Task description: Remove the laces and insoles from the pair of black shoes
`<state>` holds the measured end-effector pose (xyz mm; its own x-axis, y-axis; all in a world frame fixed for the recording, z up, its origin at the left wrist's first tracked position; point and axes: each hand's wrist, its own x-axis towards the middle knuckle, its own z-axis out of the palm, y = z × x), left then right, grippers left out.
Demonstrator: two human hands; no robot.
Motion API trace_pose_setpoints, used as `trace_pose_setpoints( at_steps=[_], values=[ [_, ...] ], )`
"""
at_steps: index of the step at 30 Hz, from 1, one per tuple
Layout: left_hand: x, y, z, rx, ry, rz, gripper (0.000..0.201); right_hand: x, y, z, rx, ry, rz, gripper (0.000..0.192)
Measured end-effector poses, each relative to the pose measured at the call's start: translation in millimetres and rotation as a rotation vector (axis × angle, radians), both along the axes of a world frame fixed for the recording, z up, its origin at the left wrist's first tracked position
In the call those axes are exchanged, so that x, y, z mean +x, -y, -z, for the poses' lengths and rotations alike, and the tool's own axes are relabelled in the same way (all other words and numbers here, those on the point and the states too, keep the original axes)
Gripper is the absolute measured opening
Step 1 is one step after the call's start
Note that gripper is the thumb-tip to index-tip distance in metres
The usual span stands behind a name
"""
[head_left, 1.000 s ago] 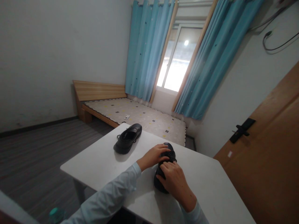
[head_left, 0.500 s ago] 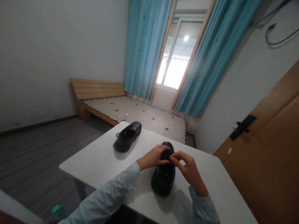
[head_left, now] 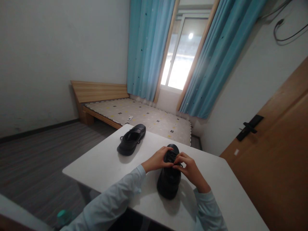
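Note:
A black lace-up shoe (head_left: 168,183) stands on the white table in front of me, its toe pointing away. My left hand (head_left: 159,159) grips the shoe's upper from the left, fingers over the lacing and thumb near the opening. From the right, my right hand (head_left: 189,167) pinches what looks like the dark shoelace, its fingertips meeting my left thumb. The lace is mostly hidden by the fingers and hard to tell from the black upper. The other black shoe (head_left: 131,140) lies farther off to the left, with its laces loose at the sides.
Both shoes rest on a white table (head_left: 101,166) with rounded corners. Behind it is a bed (head_left: 149,120) with a small white object (head_left: 130,118) on it. A wooden door (head_left: 271,154) stands at the right. A green-capped item (head_left: 63,215) is low at the left.
My right hand has shifted slightly down and left, its fingertips now against my left thumb. My left hand has opened up a little more of the lacing to view.

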<state>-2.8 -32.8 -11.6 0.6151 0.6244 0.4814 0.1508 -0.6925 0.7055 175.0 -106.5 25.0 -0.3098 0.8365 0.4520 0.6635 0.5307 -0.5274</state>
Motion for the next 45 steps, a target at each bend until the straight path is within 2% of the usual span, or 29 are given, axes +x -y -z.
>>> trace_pose_setpoints(
  at_steps=[6, 14, 19, 28, 37, 41, 45],
  values=[
    [2.0, -0.8, 1.6, 0.001, -0.017, -0.017, 0.056, -1.1, -2.3, 2.0, 0.067, -0.144, 0.034, 0.019],
    [1.5, 1.4, -1.8, -0.016, -0.025, -0.031, 0.048, 1.0, 0.5, -1.1, -0.049, -0.430, 0.118, 0.020],
    [1.5, 0.6, -0.2, -0.011, -0.012, -0.033, 0.049, 1.9, 0.6, 0.3, -0.120, -0.594, 0.087, 0.024],
    [2.0, 2.9, -2.3, -0.010, -0.022, -0.043, 0.048, 1.6, 3.8, -3.8, -0.095, -0.699, 0.123, 0.027],
    [0.1, 1.7, -1.3, -0.008, -0.015, -0.019, 0.047, 9.3, 4.6, -6.1, -0.102, -0.936, 0.137, 0.026],
    [-0.1, 2.0, -0.3, 0.023, -0.023, 0.007, 0.046, 15.8, 1.6, -4.5, -0.054, -0.937, 0.253, 0.025],
    [-0.3, 1.9, 2.0, 0.103, -0.032, -0.015, 0.033, 25.9, -5.0, 2.3, 0.007, -0.754, 0.459, 0.026]
  ],
)
